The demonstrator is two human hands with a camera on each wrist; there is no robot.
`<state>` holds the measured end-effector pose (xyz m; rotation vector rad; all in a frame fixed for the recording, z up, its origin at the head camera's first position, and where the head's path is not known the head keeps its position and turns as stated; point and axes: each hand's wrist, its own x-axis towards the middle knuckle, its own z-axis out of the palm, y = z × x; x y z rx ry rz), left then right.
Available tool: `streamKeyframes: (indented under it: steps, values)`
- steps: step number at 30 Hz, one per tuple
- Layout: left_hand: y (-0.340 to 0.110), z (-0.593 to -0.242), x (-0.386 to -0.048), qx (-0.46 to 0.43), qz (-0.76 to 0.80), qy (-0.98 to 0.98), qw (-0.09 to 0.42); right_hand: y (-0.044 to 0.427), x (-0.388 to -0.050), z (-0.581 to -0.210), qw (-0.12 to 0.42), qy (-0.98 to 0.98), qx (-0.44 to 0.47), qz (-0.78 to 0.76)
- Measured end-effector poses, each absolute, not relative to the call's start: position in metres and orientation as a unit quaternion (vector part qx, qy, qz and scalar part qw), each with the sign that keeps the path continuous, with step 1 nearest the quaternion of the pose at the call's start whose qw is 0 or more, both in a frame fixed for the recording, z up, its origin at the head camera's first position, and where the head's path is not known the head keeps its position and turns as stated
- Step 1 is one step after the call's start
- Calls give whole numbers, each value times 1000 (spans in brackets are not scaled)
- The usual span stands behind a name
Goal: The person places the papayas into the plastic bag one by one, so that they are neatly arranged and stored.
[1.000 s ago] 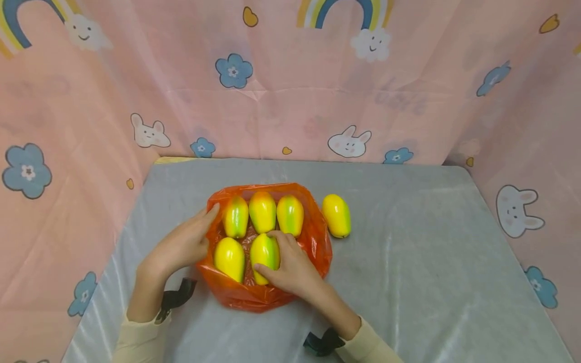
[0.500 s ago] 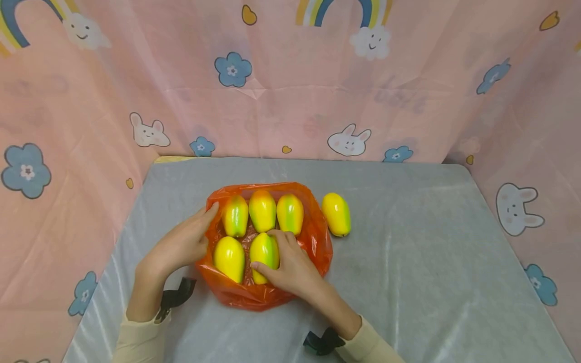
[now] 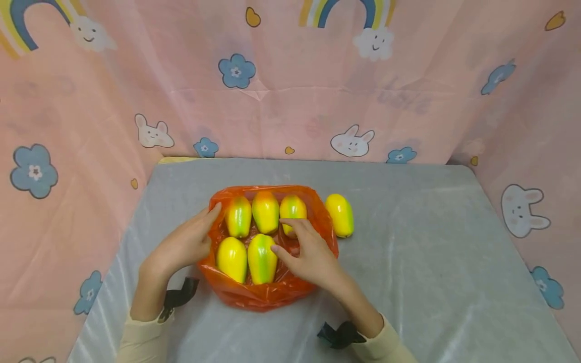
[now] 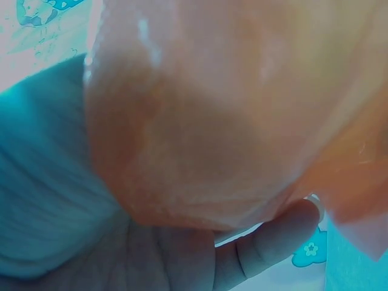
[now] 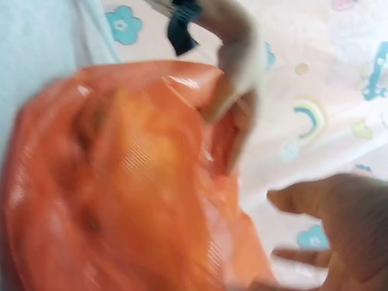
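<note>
An orange-red plastic bag (image 3: pixel 254 297) stands with its mouth spread wide. Several yellow-green mangoes lie inside, with three in the far row and two in the near row. My left hand (image 3: pixel 183 244) grips the bag's left rim; in the left wrist view the film covers much of the palm and a finger (image 4: pixel 273 242) shows below it. Over the bag's right side is my right hand (image 3: pixel 313 257), fingers spread and nothing held. Its thumb is beside the near-row mango (image 3: pixel 262 259), and its fingers partly cover the far-right mango (image 3: pixel 292 206). Motion blurs the right wrist view.
One more mango (image 3: pixel 339 216) lies on the grey cloth-covered table (image 3: pixel 431 262), just right of the bag. A pink printed curtain (image 3: pixel 290 101) rises behind the table and along both sides. Dark straps (image 3: pixel 341 335) hang at both wrists.
My right hand has let go of the near-row mango and shifted right and slightly up. That mango now rests in the bag beside the other near one. The left hand keeps its place.
</note>
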<state>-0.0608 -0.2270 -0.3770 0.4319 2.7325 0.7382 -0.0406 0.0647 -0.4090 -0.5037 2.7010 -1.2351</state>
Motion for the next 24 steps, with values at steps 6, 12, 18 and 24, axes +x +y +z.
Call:
streamKeyframes:
  steps: [6,12,18,24]
  values:
    - [-225,-377,-60,144,255,945,145,86,-50,-396,-24,858,-217,-464]
    - [-226,-378,-60,150,247,946,146,103,-58,-392,-56,859,-203,-467]
    - [-224,-379,-59,162,247,945,138,121,-64,-392,-66,854,-180,-483]
    - [-223,-378,-58,176,256,943,123,141,-71,-388,-110,857,-166,-475]
